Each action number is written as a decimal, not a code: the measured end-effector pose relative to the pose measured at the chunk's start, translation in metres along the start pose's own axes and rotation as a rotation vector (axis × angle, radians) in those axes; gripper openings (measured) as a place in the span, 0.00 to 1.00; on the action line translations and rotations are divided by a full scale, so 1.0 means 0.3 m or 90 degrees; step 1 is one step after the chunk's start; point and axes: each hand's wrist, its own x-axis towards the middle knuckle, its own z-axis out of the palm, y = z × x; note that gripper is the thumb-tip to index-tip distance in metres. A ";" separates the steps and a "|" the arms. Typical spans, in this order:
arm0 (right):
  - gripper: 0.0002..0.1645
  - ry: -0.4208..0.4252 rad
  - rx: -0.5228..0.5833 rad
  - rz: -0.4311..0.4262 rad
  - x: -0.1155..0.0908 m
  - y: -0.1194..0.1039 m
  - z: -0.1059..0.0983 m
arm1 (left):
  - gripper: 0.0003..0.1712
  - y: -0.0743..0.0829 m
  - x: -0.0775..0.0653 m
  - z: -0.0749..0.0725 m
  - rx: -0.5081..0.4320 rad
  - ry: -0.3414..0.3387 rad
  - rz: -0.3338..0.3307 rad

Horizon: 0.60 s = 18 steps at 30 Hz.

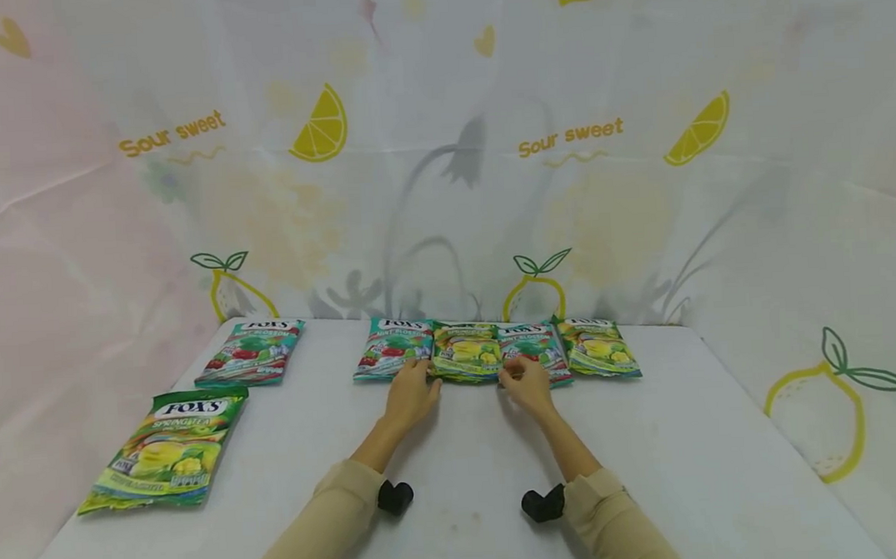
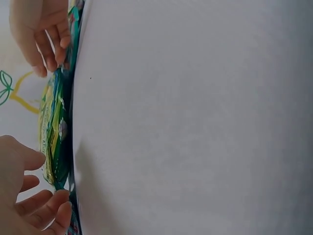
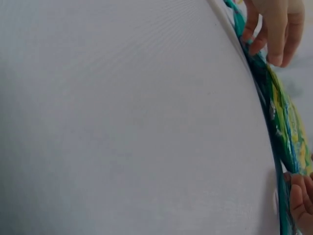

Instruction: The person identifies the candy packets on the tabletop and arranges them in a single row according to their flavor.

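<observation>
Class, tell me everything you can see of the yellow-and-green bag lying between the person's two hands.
The yellow-and-green bag looks like shiny, soft plastic, plump in the middle. Its printed front faces up, showing yellow fruit and lettering. It appears closed and lies near the far edge of the table, in a row between one teal bag and another, seemingly against both. The left hand is at its left edge, the right hand near its right; firm contact is hard to tell.

From here, the bags (image 1: 466,350) look glossy, crinkled plastic, the bench (image 1: 456,471) smooth and matt, the backdrop (image 1: 445,221) creased cloth.
</observation>
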 end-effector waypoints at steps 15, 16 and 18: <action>0.16 -0.029 -0.068 0.074 0.046 -0.039 0.043 | 0.23 0.000 0.026 0.017 -0.014 -0.076 -0.032; 0.16 -0.028 -0.070 0.074 0.049 -0.040 0.044 | 0.23 0.000 0.028 0.018 -0.011 -0.078 -0.031; 0.15 -0.025 -0.074 0.076 0.053 -0.040 0.047 | 0.24 0.003 0.030 0.019 -0.009 -0.085 -0.033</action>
